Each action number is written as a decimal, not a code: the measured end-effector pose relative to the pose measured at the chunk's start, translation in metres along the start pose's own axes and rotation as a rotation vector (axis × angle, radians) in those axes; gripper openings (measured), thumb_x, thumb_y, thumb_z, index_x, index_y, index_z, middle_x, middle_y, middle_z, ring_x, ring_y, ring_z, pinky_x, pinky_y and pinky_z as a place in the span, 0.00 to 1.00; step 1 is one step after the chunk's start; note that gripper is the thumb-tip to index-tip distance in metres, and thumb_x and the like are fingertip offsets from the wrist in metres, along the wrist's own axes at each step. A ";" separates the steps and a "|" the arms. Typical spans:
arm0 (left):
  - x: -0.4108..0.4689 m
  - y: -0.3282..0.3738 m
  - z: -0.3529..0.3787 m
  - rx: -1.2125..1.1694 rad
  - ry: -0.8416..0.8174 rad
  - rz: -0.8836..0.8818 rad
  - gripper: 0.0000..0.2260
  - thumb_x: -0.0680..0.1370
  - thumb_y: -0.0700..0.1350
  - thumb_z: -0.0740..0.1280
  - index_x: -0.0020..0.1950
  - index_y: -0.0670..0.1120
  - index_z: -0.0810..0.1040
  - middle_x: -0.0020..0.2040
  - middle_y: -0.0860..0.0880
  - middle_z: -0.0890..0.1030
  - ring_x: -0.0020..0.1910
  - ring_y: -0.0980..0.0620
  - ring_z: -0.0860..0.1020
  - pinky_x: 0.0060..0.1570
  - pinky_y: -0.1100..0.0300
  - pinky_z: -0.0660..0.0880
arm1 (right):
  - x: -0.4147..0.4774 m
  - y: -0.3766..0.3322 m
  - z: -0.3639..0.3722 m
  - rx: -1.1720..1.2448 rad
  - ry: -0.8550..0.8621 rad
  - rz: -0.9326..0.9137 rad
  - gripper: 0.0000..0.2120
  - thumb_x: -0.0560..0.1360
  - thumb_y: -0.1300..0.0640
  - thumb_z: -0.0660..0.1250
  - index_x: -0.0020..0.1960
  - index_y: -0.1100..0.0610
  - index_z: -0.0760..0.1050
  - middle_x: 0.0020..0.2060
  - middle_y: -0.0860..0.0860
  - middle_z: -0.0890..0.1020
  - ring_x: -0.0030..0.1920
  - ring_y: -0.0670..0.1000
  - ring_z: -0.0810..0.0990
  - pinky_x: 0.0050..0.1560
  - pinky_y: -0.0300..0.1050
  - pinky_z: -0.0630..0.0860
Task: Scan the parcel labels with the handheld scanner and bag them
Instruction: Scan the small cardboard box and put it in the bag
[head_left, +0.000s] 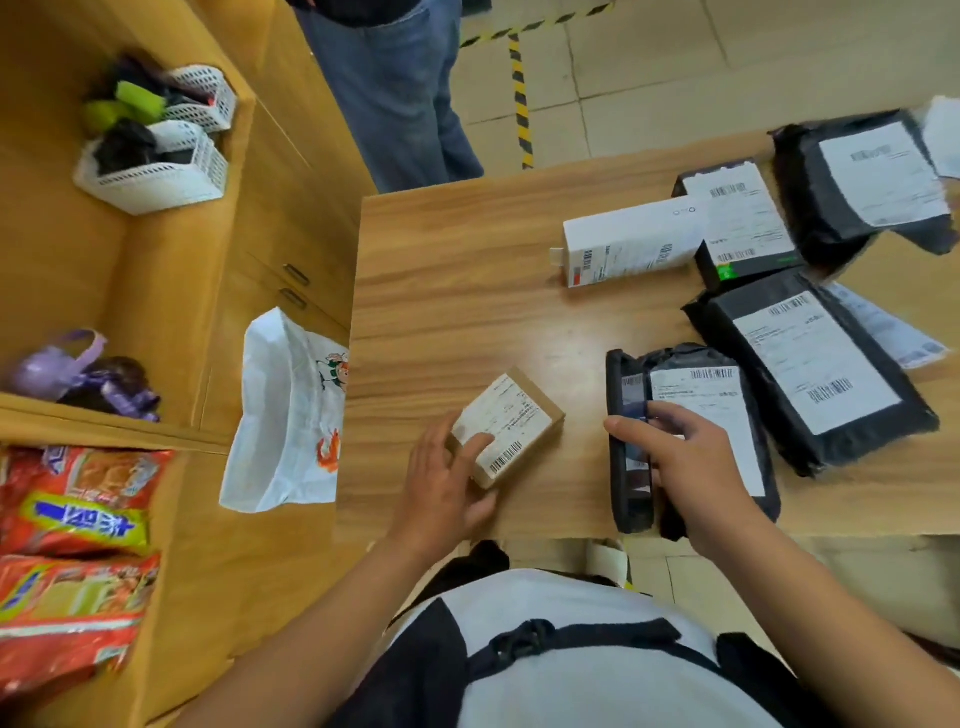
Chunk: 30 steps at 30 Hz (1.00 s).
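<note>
Head view of a wooden counter (441, 291). The left hand (447, 483) rests loosely open on a small cardboard box (511, 428) near the near edge, fingers on its label, thumb at its near side. The right hand (685, 457) curls around a dark handheld scanner (631, 457) lying over a black parcel (727, 415). Further black parcels (810, 364) and a white box (634, 239) lie far right. A white bag (285, 410) hangs open beside the counter's left edge.
</note>
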<state>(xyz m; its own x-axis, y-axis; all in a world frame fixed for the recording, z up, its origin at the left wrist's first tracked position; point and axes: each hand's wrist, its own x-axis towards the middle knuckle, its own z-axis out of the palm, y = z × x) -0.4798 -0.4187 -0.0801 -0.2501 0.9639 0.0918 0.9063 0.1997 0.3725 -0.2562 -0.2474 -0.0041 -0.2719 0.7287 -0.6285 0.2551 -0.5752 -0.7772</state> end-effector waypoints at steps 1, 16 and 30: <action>0.003 0.006 -0.004 -0.011 0.011 -0.058 0.33 0.68 0.57 0.74 0.69 0.52 0.66 0.74 0.44 0.58 0.71 0.40 0.62 0.66 0.42 0.68 | 0.003 -0.001 -0.002 -0.003 -0.016 0.003 0.38 0.66 0.47 0.81 0.72 0.54 0.74 0.66 0.56 0.78 0.61 0.62 0.80 0.56 0.65 0.81; 0.036 0.044 -0.020 -0.181 -0.323 -0.535 0.42 0.74 0.49 0.70 0.75 0.72 0.46 0.80 0.49 0.47 0.74 0.43 0.63 0.60 0.51 0.71 | -0.002 0.007 -0.049 -0.057 -0.063 -0.064 0.34 0.68 0.46 0.80 0.70 0.54 0.75 0.58 0.53 0.79 0.60 0.59 0.80 0.46 0.52 0.81; 0.052 0.044 -0.028 0.075 -0.511 -0.271 0.43 0.71 0.41 0.75 0.79 0.58 0.56 0.81 0.53 0.49 0.70 0.45 0.69 0.55 0.53 0.75 | -0.034 0.035 -0.090 0.000 0.008 -0.115 0.36 0.65 0.46 0.81 0.69 0.55 0.76 0.56 0.53 0.80 0.54 0.54 0.82 0.40 0.45 0.79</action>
<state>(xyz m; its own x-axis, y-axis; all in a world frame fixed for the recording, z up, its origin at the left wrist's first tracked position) -0.4621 -0.3643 -0.0334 -0.2973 0.8356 -0.4620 0.8593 0.4451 0.2520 -0.1549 -0.2590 -0.0078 -0.2916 0.7929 -0.5351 0.2227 -0.4878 -0.8441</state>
